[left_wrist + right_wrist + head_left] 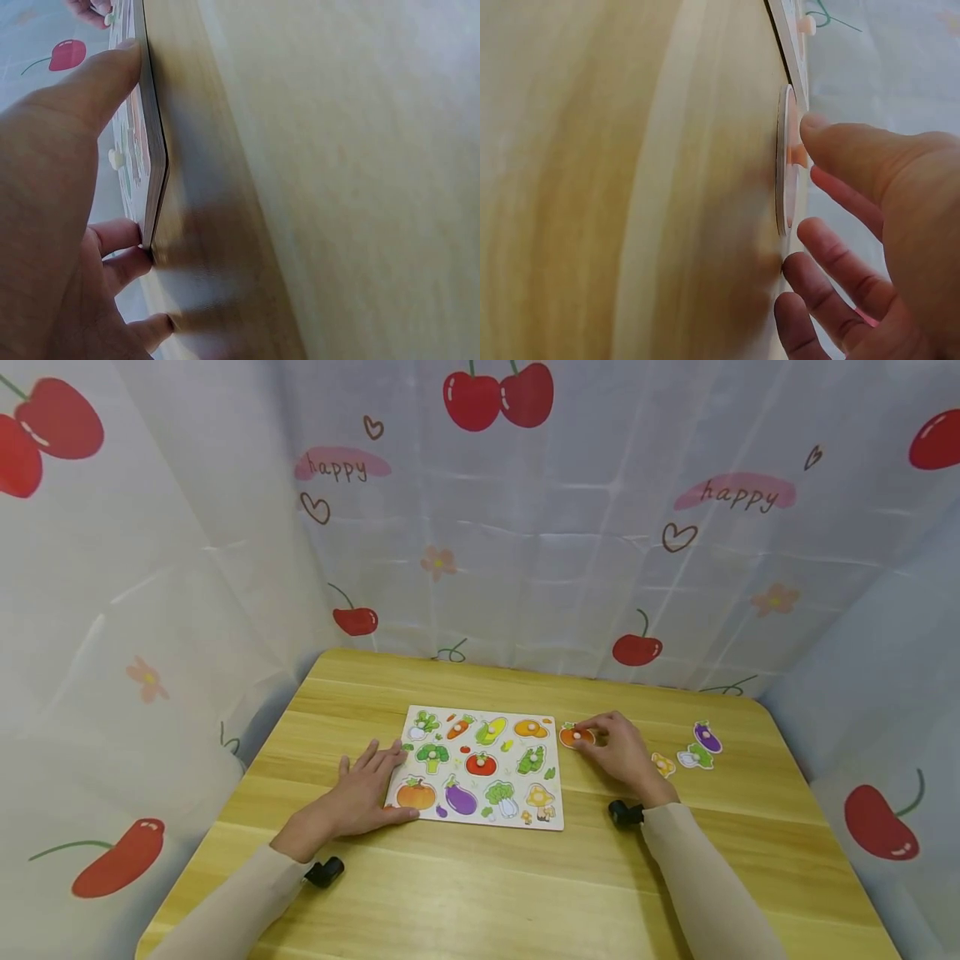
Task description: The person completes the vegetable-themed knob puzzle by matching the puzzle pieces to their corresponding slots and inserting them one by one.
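Observation:
A white vegetable puzzle board lies flat in the middle of the wooden table; several knobbed pieces sit in it. My left hand rests flat on the table with straight fingers against the board's left edge. In the left wrist view its thumb presses the board's rim. My right hand is just right of the board, over an orange piece lying on the table. In the right wrist view the thumb and a finger pinch that orange piece's knob.
Three loose pieces lie on the table to the right: a purple eggplant, a white and green piece and a small yellow one. Cherry-print curtains close in the table on three sides.

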A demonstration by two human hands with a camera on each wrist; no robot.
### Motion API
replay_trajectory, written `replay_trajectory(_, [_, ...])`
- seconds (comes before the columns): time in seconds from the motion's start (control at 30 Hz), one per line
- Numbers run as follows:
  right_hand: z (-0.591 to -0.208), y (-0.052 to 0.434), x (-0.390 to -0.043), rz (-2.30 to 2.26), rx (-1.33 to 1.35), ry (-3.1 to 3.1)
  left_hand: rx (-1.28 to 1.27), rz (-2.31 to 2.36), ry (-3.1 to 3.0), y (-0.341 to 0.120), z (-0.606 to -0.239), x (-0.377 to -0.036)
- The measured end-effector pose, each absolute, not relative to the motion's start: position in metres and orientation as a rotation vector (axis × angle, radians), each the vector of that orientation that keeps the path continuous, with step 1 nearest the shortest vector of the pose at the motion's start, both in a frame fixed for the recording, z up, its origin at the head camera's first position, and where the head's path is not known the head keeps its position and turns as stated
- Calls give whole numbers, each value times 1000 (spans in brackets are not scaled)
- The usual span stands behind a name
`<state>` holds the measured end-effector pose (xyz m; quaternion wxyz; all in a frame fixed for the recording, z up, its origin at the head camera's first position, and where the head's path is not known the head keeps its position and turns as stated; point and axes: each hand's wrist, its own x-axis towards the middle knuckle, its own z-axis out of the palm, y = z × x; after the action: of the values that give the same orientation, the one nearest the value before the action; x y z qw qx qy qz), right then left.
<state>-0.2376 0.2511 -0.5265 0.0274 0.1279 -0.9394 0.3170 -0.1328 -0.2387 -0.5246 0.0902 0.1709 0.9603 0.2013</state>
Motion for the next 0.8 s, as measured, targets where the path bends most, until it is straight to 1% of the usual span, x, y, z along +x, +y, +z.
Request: replay_trajectory(0.8, [-530,250,-244,979,338,-2925,517,591,2861,-238,-523,-133])
